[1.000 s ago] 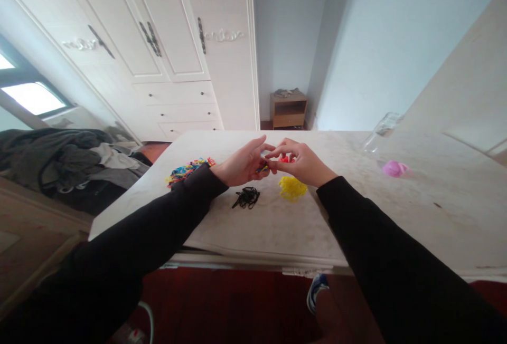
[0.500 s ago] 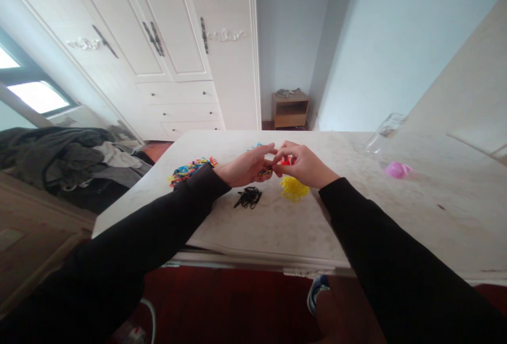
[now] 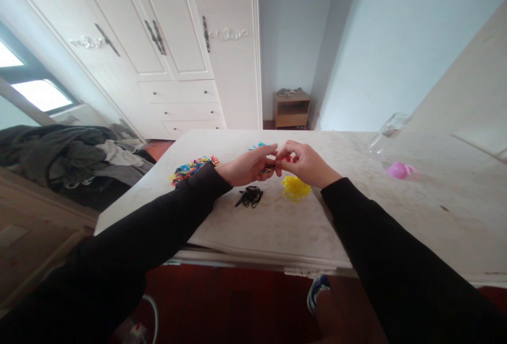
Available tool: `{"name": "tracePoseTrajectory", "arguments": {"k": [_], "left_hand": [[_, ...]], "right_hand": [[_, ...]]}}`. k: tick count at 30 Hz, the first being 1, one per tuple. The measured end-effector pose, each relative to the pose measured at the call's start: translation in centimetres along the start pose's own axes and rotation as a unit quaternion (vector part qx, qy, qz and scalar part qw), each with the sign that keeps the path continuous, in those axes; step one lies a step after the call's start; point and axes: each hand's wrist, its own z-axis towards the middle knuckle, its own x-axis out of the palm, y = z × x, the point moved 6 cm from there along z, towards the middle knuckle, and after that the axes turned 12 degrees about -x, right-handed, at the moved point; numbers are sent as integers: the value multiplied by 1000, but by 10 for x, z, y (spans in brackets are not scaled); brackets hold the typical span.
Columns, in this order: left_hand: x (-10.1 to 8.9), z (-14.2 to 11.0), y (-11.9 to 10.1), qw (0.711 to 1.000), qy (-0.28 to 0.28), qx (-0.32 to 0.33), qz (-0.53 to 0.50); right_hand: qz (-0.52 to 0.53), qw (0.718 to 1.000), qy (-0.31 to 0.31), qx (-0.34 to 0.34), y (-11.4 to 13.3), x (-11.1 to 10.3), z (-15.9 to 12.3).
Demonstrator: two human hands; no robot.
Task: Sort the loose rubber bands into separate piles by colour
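Observation:
My left hand (image 3: 253, 165) is closed around a few coloured rubber bands (image 3: 266, 170), which poke out between its fingers. My right hand (image 3: 303, 163) meets it at the fingertips, pinching at the bunch; what exactly it grips is too small to make out. Below the hands lie a pile of black rubber bands (image 3: 250, 196) and a pile of yellow ones (image 3: 296, 189). A mixed-colour pile (image 3: 192, 170) sits left, beside my left sleeve. Blue bands (image 3: 258, 146) show beyond my left hand, and red ones (image 3: 288, 159) are partly hidden behind my right hand.
The pale table (image 3: 253, 233) carries a clear glass jar (image 3: 390, 132) lying tilted and a pink object (image 3: 400, 170) on the right. Dark clothes (image 3: 63, 159) are heaped at the left. A white wardrobe (image 3: 233, 80) and a small wooden cabinet (image 3: 292, 111) stand behind.
The right fingers have shifted slightly at the left fingertips, and the red bands are more covered. The whole view has moved a little; the piles stay as they were.

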Motion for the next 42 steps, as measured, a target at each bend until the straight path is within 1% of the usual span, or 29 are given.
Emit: {"name": "tracePoseTrajectory", "arguments": {"k": [3,6,10,15,19,24,28,32,40,42], "left_hand": [[-2,2,1,1000,-4,-5,-14],[-3,3,3,1000,-17,-9,-19],[-7,3,3,998,-55,-2,-35],[-15,3,3,993,-100,0,-57],[-18,4,3,993,-101,6,-68],[-17,2,1,992,-106,9,-67],[-19,0,-3,990,-118,19,-78],[-21,0,-3,991,-99,19,-86],[-21,-1,-4,991,-22,15,-128],[-21,-1,-4,991,-22,14,-129]], "right_hand": [[8,1000,-20,13,-3,-3,0],[22,999,-28,32,-4,-4,0],[35,997,-36,50,-4,-5,0],[29,995,-74,54,-5,-11,0],[11,994,-93,48,-5,-15,0],[-13,989,-142,46,-6,-23,-1],[-10,988,-144,50,-8,-24,0],[-10,989,-143,46,-7,-23,0],[-9,989,-140,47,-7,-23,0],[-10,989,-139,51,-7,-23,0]]}}
